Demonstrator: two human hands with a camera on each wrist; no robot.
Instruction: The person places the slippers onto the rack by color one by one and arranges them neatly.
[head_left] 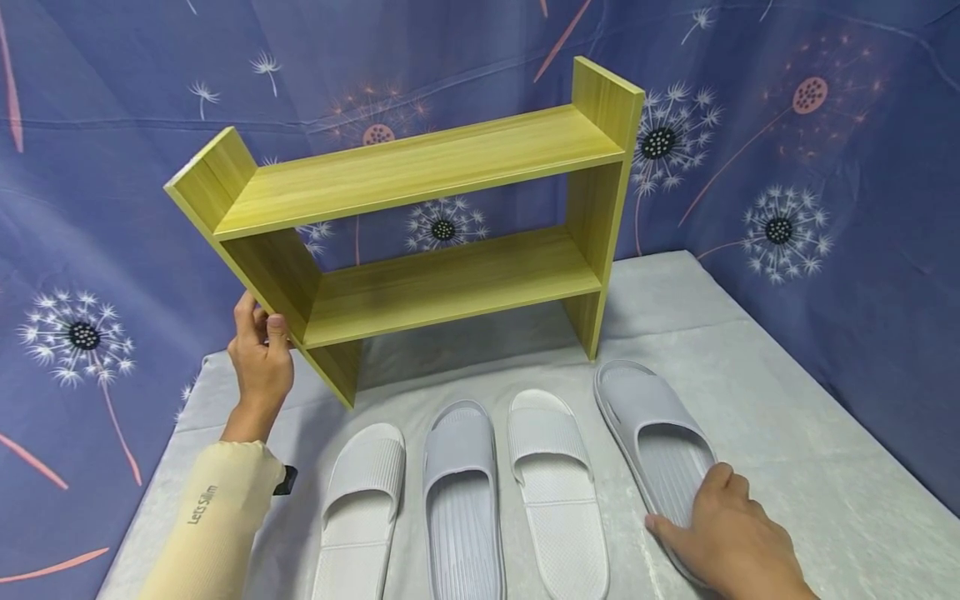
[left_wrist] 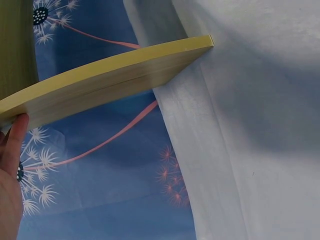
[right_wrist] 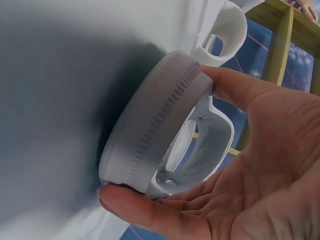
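Observation:
A two-tier wooden shelf (head_left: 420, 179) stands at the back of the grey-white cloth, its left side panel (head_left: 281, 287) slanting in the head view. My left hand (head_left: 262, 362) holds that panel from outside by its front edge, with the thumb in front; the left wrist view shows a finger against the board (left_wrist: 115, 85). At the front right, my right hand (head_left: 738, 533) grips a grey slipper (head_left: 648, 400) by its heel end. Thumb and fingers span the slipper's sole (right_wrist: 150, 115) in the right wrist view, on opposite sides.
Left of the gripped slipper lie a white slipper (head_left: 558, 525), another grey slipper (head_left: 459, 446) and another white slipper (head_left: 367, 467), toes toward the shelf. A blue dandelion-print curtain (head_left: 480, 50) hangs behind and at both sides of the cloth-covered surface (head_left: 810, 417).

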